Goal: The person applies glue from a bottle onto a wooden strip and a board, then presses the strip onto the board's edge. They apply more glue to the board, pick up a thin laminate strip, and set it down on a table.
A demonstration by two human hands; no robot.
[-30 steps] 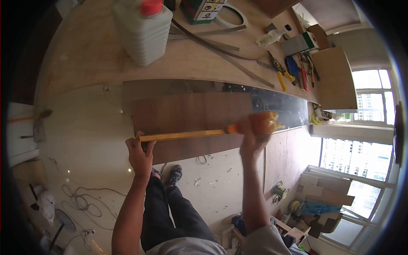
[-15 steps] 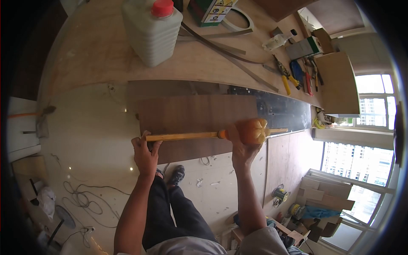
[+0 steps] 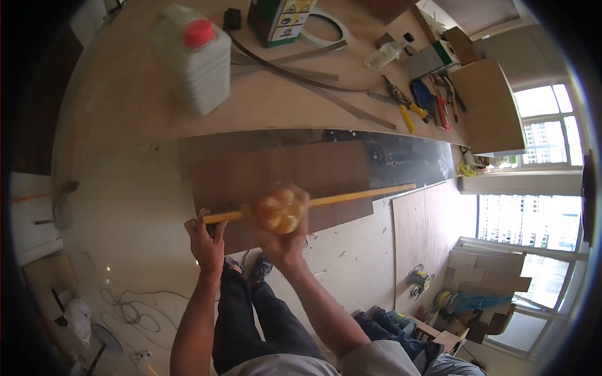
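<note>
A long thin yellow-brown wooden strip runs across above a brown board. My left hand pinches the strip's left end between its fingers. Wrapped round an orange plastic bottle, my right hand is left of the strip's middle. The bottle's base faces the camera, and its neck is hidden, so I cannot tell exactly how it touches the strip. Both hand and bottle are slightly blurred.
On the wooden workbench stand a white jug with a red cap and a green box. Pliers, edging strips and a clear bottle lie there. A cable is coiled on the floor.
My right hand has moved left along the strip with the bottle, toward my left hand. My left hand still holds the strip's end. The view has shifted slightly.
</note>
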